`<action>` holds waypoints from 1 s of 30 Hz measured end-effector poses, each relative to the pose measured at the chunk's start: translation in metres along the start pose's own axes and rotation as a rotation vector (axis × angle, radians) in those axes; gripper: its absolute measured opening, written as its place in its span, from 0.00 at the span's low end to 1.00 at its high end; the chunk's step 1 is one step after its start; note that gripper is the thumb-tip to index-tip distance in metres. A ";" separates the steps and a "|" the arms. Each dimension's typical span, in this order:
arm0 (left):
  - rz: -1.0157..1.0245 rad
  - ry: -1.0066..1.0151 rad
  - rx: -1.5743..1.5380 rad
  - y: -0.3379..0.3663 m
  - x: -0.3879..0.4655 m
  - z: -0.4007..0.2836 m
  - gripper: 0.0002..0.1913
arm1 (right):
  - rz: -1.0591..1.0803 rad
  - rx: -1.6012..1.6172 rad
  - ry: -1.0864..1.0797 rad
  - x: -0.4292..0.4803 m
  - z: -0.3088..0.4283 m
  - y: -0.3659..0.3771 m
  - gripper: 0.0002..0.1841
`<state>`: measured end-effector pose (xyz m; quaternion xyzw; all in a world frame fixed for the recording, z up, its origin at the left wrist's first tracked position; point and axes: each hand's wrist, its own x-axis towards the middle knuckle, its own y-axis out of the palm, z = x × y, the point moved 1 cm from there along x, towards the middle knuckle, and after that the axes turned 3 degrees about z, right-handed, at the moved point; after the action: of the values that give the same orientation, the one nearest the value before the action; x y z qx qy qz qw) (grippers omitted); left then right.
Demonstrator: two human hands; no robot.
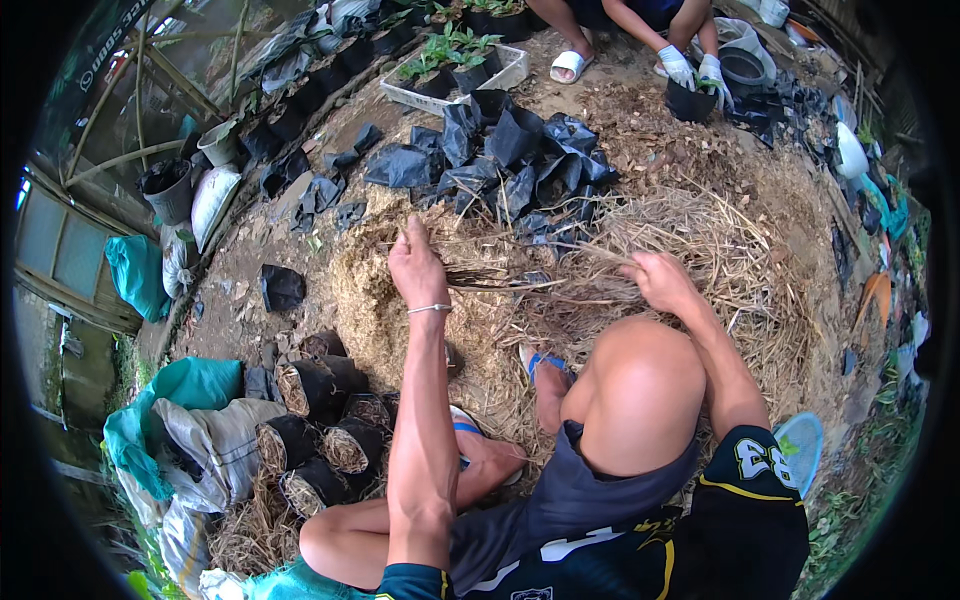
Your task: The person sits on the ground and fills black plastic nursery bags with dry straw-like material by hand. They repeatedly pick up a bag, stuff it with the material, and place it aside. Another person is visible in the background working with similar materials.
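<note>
My left hand (416,262), a band at its wrist, is closed around some dry straw; dark stalks (499,283) stick out from its right side. Opposite it, my right hand (661,280) pinches the end of a straw bundle (596,253) beside my raised knee. Under and beyond the right hand spreads a heap of dry straw (720,225). Pale, chopped-looking loose material (367,292) covers the ground below my left hand. Black plastic grow bags (514,139) lie crumpled in a pile beyond both hands. My left palm and fingertips are mostly hidden.
Filled black bags (352,442) lie by my left leg, near white sacks (217,442). A white crate (514,71) of seedlings stands at the back. Another person's gloved hands (694,75) hold a black pot (688,103). A blue racket-like object (801,446) is at right.
</note>
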<state>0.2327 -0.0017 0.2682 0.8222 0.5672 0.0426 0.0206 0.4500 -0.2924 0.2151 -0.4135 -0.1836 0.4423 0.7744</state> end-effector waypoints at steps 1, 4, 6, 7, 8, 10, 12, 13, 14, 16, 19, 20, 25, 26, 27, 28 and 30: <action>-0.020 -0.017 -0.005 -0.007 0.003 -0.003 0.24 | 0.027 -0.137 0.191 -0.002 -0.007 -0.008 0.12; 0.016 0.005 0.004 -0.008 0.006 -0.010 0.23 | -0.267 -0.319 0.168 -0.012 -0.004 -0.019 0.27; 0.060 0.052 -0.057 0.004 0.000 -0.012 0.21 | -0.360 -0.352 0.003 -0.008 0.010 -0.016 0.29; 0.067 0.057 -0.083 0.011 -0.002 -0.013 0.21 | -0.432 -0.366 -0.113 -0.006 0.017 -0.015 0.30; 0.137 0.052 -0.104 0.013 -0.007 -0.014 0.21 | -0.423 -0.252 -0.227 0.000 0.025 -0.012 0.25; 0.185 0.027 -0.065 0.020 -0.011 -0.015 0.21 | -0.164 -0.018 -0.249 0.015 0.037 -0.003 0.21; 0.229 0.030 -0.033 0.022 -0.017 -0.014 0.20 | 0.004 0.055 -0.324 0.028 0.048 0.010 0.18; 0.243 0.030 -0.005 0.022 -0.019 -0.012 0.20 | 0.053 0.012 -0.375 0.035 0.052 0.019 0.17; 0.250 0.028 0.027 0.020 -0.022 -0.011 0.20 | 0.106 -0.031 -0.429 0.041 0.056 0.029 0.17; 0.265 0.000 0.037 0.016 -0.026 -0.007 0.19 | 0.164 -0.272 -0.486 0.047 0.061 0.047 0.14; 0.276 -0.039 0.079 0.006 -0.030 -0.001 0.19 | 0.251 -0.595 -0.455 0.051 0.062 0.061 0.11; 0.278 -0.050 0.097 0.001 -0.031 0.001 0.18 | 0.257 -0.679 -0.458 0.053 0.062 0.061 0.11; 0.273 -0.175 0.120 -0.001 -0.038 0.018 0.15 | 0.406 -0.247 -0.366 0.062 0.074 0.046 0.29; 0.291 -0.094 0.079 0.008 -0.042 0.021 0.19 | 0.408 0.058 -0.476 0.068 0.083 0.044 0.45; 0.379 -0.160 0.146 0.013 -0.044 0.023 0.18 | 0.424 0.329 -0.439 0.069 0.089 0.042 0.45; 0.415 -0.184 0.041 0.025 -0.051 0.025 0.23 | 0.462 0.571 -0.354 0.069 0.094 0.041 0.46; 0.548 -0.057 0.052 0.042 -0.053 0.017 0.30 | 0.503 0.832 -0.302 0.074 0.109 0.042 0.48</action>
<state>0.2546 -0.0658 0.2525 0.9461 0.3238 0.0090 0.0033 0.3971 -0.1676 0.2397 -0.0330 0.0034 0.7058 0.7077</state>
